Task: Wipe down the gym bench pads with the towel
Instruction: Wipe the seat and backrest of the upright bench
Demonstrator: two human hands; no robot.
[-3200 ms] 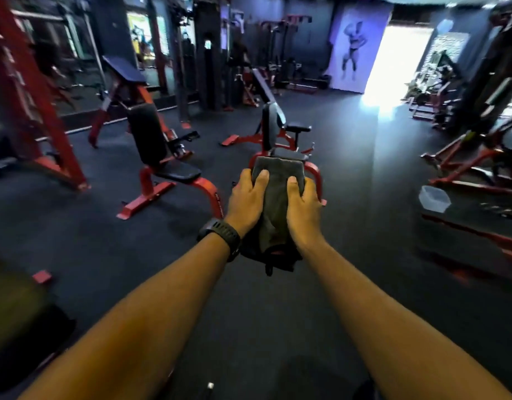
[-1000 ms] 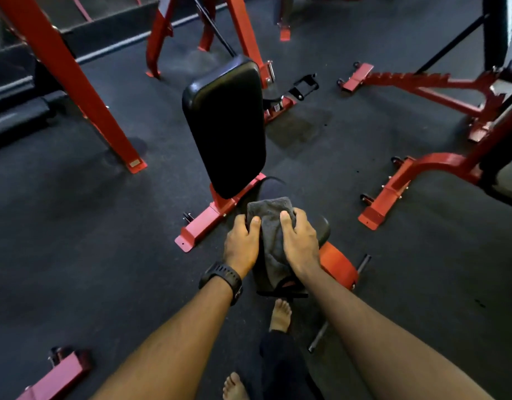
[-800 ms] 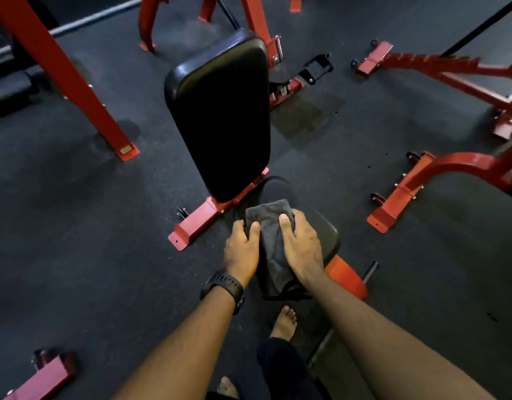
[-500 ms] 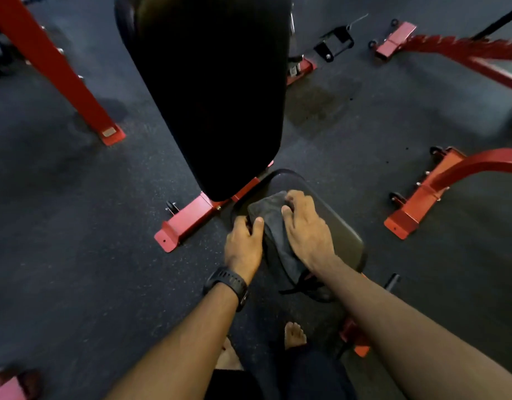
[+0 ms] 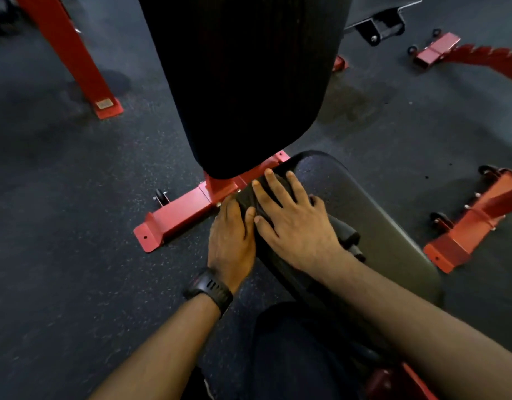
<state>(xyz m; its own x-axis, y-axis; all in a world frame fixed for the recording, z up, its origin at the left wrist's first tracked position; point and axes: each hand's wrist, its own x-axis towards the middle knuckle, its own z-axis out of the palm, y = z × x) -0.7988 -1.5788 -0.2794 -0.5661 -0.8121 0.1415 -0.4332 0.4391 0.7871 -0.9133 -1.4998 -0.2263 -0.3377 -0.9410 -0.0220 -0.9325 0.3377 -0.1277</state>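
A dark grey towel (image 5: 345, 233) lies on the black seat pad (image 5: 373, 215) of a red-framed gym bench. My right hand (image 5: 292, 220) lies flat on the towel with fingers spread, pressing it onto the pad's far left corner. My left hand (image 5: 231, 235), with a black watch at the wrist, grips the towel's left edge at the side of the pad. The tall black back pad (image 5: 243, 82) rises upright just beyond my fingers. Most of the towel is hidden under my hands.
The bench's red base foot (image 5: 174, 217) sticks out to the left on the dark rubber floor. A red rack leg (image 5: 75, 59) stands at the upper left. More red frame feet (image 5: 474, 220) lie on the right. My dark-trousered leg (image 5: 292, 350) is below the pad.
I walked up to the bench and bent over it. Both hands brought the towel down onto the seat pad, and my right hand spread flat and slid toward the back pad.
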